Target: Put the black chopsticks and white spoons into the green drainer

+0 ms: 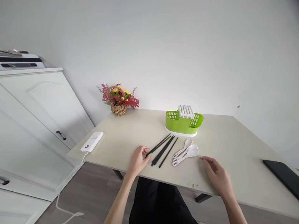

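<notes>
Several black chopsticks lie side by side on the pale table. My left hand rests flat at their near ends, fingers apart, fingertips touching the leftmost stick. Just right of the chopsticks lie three white spoons. My right hand lies open on the table a little to the right of the spoons, holding nothing. Behind the chopsticks and spoons stands a green cutlery drainer with a white insert and white base.
A wicker basket of red and yellow flowers stands at the table's far left. A white power bank with a cable sits at the left edge. A black tablet lies at the right. White cabinets stand to the left.
</notes>
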